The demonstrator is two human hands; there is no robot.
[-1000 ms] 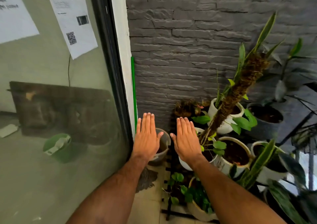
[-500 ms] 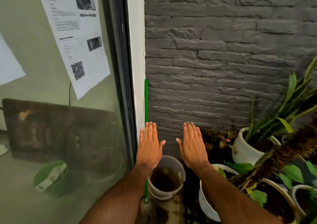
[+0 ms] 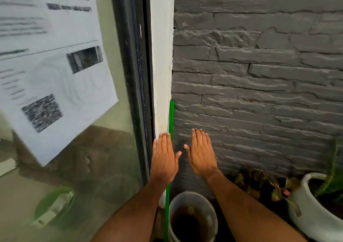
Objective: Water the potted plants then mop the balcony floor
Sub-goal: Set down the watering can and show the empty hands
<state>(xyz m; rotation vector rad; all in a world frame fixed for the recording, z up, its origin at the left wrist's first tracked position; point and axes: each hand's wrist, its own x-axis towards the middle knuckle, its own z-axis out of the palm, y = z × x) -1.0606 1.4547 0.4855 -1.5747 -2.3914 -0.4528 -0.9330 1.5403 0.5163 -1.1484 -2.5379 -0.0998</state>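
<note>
Beside the white door frame [image 3: 161, 56], my left hand [image 3: 164, 158] and right hand [image 3: 201, 153] hover flat, fingers pressed together, flanking a green mop handle [image 3: 171, 115]. Below, a grey bucket [image 3: 209, 217] holds dark water.

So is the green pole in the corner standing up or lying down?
Standing, nearly upright: the green pole leans in the corner between the white door frame and the stone wall, beside the bucket. Neither hand grips it.

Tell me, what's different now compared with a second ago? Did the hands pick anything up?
Nothing was picked up. The view swung left and closer to the corner: most potted plants slid out of sight on the right, and the green pole and grey bucket now sit near the middle. The left hand now overlaps the pole; whether it touches is unclear. Both it and the right hand stayed flat, open and side by side.
</note>
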